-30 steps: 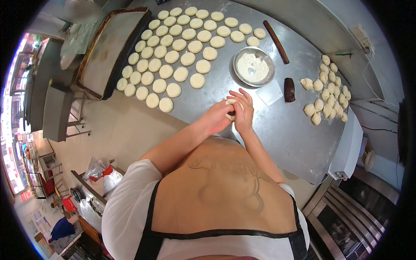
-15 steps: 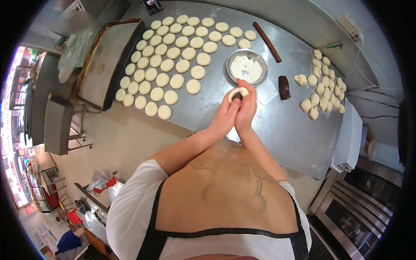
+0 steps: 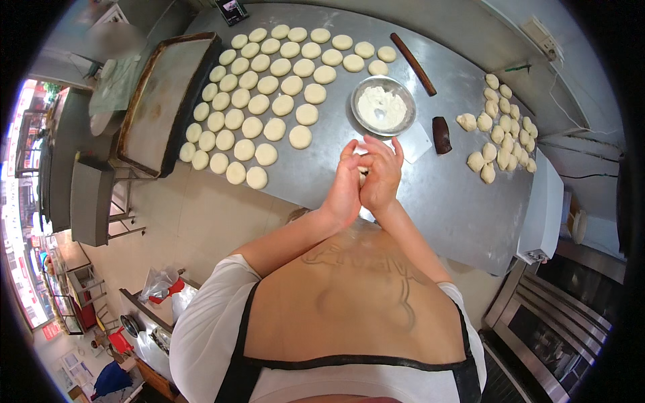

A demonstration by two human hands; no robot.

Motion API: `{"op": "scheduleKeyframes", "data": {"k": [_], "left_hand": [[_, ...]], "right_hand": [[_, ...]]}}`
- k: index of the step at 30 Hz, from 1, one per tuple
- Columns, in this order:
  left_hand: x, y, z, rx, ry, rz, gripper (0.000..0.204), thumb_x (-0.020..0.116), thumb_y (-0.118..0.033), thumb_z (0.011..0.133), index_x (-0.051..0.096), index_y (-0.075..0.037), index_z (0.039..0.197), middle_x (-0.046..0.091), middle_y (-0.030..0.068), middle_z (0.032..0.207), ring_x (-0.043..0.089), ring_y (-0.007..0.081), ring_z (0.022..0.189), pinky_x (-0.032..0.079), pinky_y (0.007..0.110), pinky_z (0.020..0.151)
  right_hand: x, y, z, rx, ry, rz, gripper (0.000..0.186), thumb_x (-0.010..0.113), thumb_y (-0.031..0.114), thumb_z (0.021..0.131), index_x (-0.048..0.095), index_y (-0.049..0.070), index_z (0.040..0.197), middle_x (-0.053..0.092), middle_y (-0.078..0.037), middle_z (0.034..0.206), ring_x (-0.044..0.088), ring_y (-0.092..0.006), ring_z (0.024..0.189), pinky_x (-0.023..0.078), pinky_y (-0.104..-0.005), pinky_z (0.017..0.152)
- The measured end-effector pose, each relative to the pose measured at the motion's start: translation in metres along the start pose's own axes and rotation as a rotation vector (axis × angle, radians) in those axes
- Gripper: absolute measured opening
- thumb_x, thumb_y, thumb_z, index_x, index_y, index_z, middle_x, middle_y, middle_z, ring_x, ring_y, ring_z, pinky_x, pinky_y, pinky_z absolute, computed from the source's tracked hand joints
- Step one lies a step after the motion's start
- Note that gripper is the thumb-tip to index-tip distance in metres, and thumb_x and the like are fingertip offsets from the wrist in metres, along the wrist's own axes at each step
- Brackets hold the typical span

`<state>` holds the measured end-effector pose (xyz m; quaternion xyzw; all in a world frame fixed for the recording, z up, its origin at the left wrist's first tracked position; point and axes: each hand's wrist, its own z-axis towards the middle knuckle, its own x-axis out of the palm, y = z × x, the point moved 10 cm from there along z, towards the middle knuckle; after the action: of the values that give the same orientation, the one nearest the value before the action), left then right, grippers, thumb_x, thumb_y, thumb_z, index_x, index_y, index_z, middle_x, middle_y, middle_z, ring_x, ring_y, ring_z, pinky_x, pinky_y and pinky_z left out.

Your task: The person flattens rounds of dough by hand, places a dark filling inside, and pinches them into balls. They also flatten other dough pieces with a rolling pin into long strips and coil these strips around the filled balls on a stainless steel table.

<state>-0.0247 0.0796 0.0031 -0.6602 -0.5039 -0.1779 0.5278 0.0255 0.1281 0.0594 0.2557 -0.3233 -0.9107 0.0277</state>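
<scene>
My left hand (image 3: 343, 193) and my right hand (image 3: 381, 178) are cupped together over the near edge of the steel table. Between the palms they hold a piece of dough (image 3: 363, 176), of which only a sliver shows. The right fingers point up and fan out a little, bent over the left ones. Just beyond my fingertips stands a metal bowl (image 3: 357, 119) of white flour (image 3: 381, 107). A white flat scraper (image 3: 418, 142) lies beside the bowl, partly hidden under its rim.
Flat dough rounds (image 3: 282, 105) fill the table's left half in rows. Rough dough lumps (image 3: 502, 158) cluster at the right, near a dark brown block (image 3: 441, 136) and a wooden rolling pin (image 3: 413, 64). A large baking tray (image 3: 168, 94) stands left of the table (image 3: 463, 208).
My hands have closed further round the dough, which showed as an open-topped ring before and is now mostly covered. They have drawn slightly back from the bowl.
</scene>
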Motion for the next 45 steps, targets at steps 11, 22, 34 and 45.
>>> {"op": "scheduleKeyframes", "data": {"k": [11, 22, 34, 45], "left_hand": [[-0.02, 0.0, 0.032, 0.187, 0.074, 0.44, 0.051, 0.041, -0.026, 0.106, 0.023, -0.006, 0.15, 0.041, 0.0094, 0.143, 0.042, 0.0196, 0.132, 0.037, 0.036, 0.108], [-0.093, 0.038, 0.08, -0.119, -0.036, 0.12, 0.056, 0.027, -0.046, 0.107, 0.038, -0.006, 0.143, 0.046, 0.0084, 0.144, 0.046, 0.0198, 0.132, 0.038, 0.04, 0.11], [-0.171, 0.017, 0.069, -0.297, -0.38, 0.33, 0.055, 0.037, -0.04, 0.105, 0.038, -0.001, 0.144, 0.043, 0.0136, 0.146, 0.047, 0.0261, 0.129, 0.038, 0.041, 0.108], [-0.148, 0.046, 0.074, -0.356, -0.226, 0.161, 0.054, 0.042, -0.035, 0.104, 0.039, 0.003, 0.142, 0.046, 0.0172, 0.144, 0.047, 0.028, 0.131, 0.037, 0.041, 0.111]], "right_hand": [[0.01, -0.027, 0.021, 0.212, 0.008, 0.449, 0.021, 0.041, 0.012, 0.097, 0.059, 0.001, 0.099, 0.069, -0.011, 0.086, 0.067, -0.0263, 0.078, 0.041, -0.0481, 0.103], [0.057, -0.079, -0.004, 0.369, 0.227, 0.415, 0.032, 0.043, 0.018, 0.099, 0.058, 0.003, 0.124, 0.061, -0.015, 0.126, 0.049, -0.0285, 0.125, 0.024, -0.0454, 0.112], [0.103, -0.268, 0.033, 0.173, 0.413, -0.329, 0.026, 0.056, 0.023, 0.095, 0.07, 0.004, 0.107, 0.069, -0.01, 0.106, 0.06, -0.0295, 0.101, 0.045, -0.0421, 0.095], [0.103, -0.284, 0.035, 0.174, 0.45, -0.372, 0.026, 0.053, 0.022, 0.097, 0.071, 0.006, 0.109, 0.07, -0.011, 0.11, 0.059, -0.0311, 0.102, 0.046, -0.0412, 0.093]]}}
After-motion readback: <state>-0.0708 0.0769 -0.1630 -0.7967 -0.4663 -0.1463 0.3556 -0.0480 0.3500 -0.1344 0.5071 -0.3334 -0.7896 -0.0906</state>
